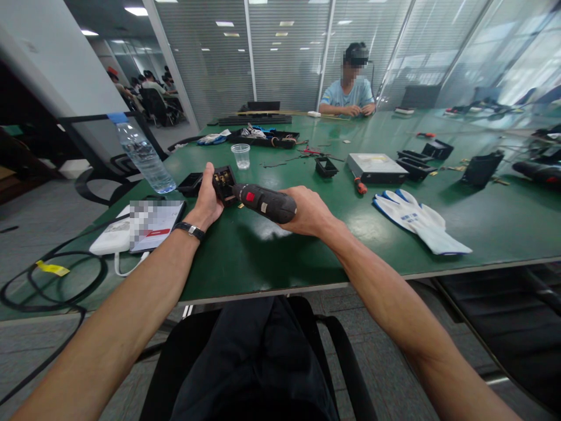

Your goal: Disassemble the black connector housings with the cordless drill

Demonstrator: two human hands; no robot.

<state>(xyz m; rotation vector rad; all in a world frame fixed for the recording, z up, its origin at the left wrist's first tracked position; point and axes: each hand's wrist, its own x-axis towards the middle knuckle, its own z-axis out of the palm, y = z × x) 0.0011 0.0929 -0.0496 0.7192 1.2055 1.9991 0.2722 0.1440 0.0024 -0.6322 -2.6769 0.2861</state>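
On the green table (482, 216), a water bottle (142, 155) stands at the left edge, a plastic cup (241, 155) farther in; white gloves (418, 220) lie near the front edge; a person (350, 93) sits at the far edge.

Looking across a broad green surface (491, 234) to blind-covered glass partitions (289, 64); lit by ceiling panels (136, 10), floored in grey tile (39, 228), black chair (94, 187) at left.

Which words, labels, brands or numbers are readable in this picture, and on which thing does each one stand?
Nothing can be read with certainty.
Glove: blue print, too small.
Screen: blurred out.
Yellow tag: too small.
Driver in the right hand: no lettering visible.
Black part in the left hand: none visible.
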